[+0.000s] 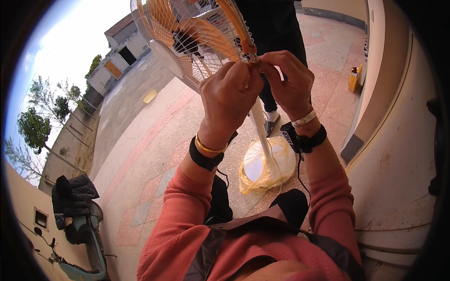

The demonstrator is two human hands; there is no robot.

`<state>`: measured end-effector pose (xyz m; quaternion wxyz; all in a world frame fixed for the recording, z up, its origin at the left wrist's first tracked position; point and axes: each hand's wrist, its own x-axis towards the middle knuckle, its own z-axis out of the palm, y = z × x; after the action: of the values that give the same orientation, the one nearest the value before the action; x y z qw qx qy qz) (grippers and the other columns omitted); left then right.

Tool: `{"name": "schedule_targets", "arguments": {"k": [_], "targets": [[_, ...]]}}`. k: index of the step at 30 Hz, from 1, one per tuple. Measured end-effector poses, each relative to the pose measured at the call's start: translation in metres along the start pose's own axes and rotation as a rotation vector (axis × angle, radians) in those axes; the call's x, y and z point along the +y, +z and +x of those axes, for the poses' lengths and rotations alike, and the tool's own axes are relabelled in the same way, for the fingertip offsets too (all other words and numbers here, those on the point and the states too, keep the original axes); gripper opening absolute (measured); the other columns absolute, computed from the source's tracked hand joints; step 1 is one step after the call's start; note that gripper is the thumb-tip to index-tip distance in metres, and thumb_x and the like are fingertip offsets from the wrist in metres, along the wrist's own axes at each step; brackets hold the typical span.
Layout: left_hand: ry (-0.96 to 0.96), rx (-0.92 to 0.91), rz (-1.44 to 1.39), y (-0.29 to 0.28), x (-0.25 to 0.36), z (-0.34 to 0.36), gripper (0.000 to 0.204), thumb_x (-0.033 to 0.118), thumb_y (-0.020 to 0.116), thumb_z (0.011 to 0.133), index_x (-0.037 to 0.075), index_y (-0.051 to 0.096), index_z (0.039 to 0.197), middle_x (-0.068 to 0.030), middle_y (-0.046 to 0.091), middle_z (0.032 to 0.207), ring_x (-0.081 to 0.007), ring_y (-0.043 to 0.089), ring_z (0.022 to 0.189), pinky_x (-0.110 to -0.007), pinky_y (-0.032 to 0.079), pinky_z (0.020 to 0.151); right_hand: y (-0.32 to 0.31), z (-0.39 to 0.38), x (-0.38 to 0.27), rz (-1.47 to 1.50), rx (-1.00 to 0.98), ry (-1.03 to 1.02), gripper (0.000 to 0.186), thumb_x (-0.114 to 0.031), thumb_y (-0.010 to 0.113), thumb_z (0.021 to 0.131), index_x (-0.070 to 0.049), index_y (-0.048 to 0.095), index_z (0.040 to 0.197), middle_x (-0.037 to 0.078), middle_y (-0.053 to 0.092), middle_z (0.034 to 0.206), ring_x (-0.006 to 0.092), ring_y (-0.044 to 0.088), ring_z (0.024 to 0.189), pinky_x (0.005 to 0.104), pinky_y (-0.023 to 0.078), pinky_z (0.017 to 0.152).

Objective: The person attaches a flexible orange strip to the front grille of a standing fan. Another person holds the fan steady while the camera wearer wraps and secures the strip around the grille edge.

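A white pedestal fan with orange blades [204, 32] stands in front of me, its wire guard [154, 23] tilted up at the top of the view. An orange ring [236, 21] runs along the guard's rim. My left hand [229, 91] and my right hand [291, 82] meet at the low end of that ring, fingers pinched on the rim. Just what small part lies between the fingertips is hidden. Below them the white pole [259, 119] goes down to a round base wrapped in a yellow plastic bag [282, 161].
Another person in dark trousers [276, 28] stands right behind the fan. A scooter [86, 234] is parked by the wall at lower left. On the right are a pale wall [384, 187] and a yellow object [353, 80] on the tiled floor [145, 150].
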<state>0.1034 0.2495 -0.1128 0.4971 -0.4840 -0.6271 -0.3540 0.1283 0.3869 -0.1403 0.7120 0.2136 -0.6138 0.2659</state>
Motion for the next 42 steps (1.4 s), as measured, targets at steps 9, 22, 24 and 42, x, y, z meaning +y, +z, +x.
{"name": "schedule_targets", "arguments": {"k": [9, 22, 24, 42], "targets": [[0.028, -0.010, -0.007, 0.005, -0.001, -0.004, 0.025, 0.008, 0.071, 0.074, 0.006, 0.048, 0.062, -0.0067, 0.052, 0.057, -0.0220, 0.051, 0.043, -0.031, 0.041, 0.042, -0.003, -0.006, 0.003, -0.033, 0.033, -0.029, 0.011, 0.001, 0.070, 0.077, -0.003, 0.065, 0.087, 0.007, 0.067, 0.081, 0.0188, 0.068, 0.071, 0.0250, 0.054, 0.060], [0.142, 0.008, -0.193, 0.002, -0.031, -0.003, 0.032, 0.002, 0.076, 0.068, 0.005, 0.046, 0.058, -0.0011, 0.040, 0.051, -0.0061, 0.039, 0.045, -0.022, 0.032, 0.042, 0.011, -0.009, 0.013, 0.023, 0.120, -0.131, 0.008, -0.006, 0.070, 0.080, -0.004, 0.065, 0.086, 0.005, 0.065, 0.074, 0.0168, 0.067, 0.065, 0.0242, 0.051, 0.052], [0.188, 0.018, -0.187, 0.003, -0.032, -0.001, 0.032, 0.001, 0.076, 0.067, 0.005, 0.046, 0.057, -0.0001, 0.038, 0.050, -0.0052, 0.037, 0.045, -0.021, 0.031, 0.042, 0.008, -0.010, 0.015, -0.009, 0.142, -0.161, 0.008, -0.006, 0.070, 0.080, -0.004, 0.064, 0.085, 0.006, 0.065, 0.074, 0.0170, 0.067, 0.065, 0.0244, 0.050, 0.052], [0.198, -0.005, -0.204, 0.004, -0.023, -0.003, 0.015, -0.001, 0.073, 0.076, 0.000, 0.060, 0.067, 0.0049, 0.042, 0.053, 0.0006, 0.042, 0.051, -0.015, 0.035, 0.046, 0.012, -0.016, 0.016, 0.093, 0.235, -0.215, 0.006, -0.006, 0.066, 0.082, -0.001, 0.064, 0.084, 0.008, 0.064, 0.075, 0.0179, 0.065, 0.065, 0.0263, 0.051, 0.055]]}}
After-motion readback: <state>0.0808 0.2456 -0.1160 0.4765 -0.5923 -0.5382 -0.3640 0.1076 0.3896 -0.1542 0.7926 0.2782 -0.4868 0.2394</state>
